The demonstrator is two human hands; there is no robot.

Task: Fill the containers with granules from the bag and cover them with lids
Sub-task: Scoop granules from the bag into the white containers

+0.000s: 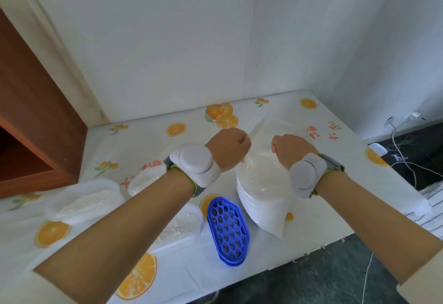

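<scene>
A clear plastic bag of white granules stands on the table at centre right. My left hand grips the bag's top edge on its left side, and my right hand grips it on the right. Three clear containers with white granules in them sit on the left: a large one, a small one behind my left forearm, and one partly hidden under that forearm. A stack of blue honeycomb lids lies just left of the bag.
The table has a white cloth printed with oranges. A brown wooden cabinet stands at the left. White walls close the back. Cables and a wall socket are at the right, beyond the table's edge.
</scene>
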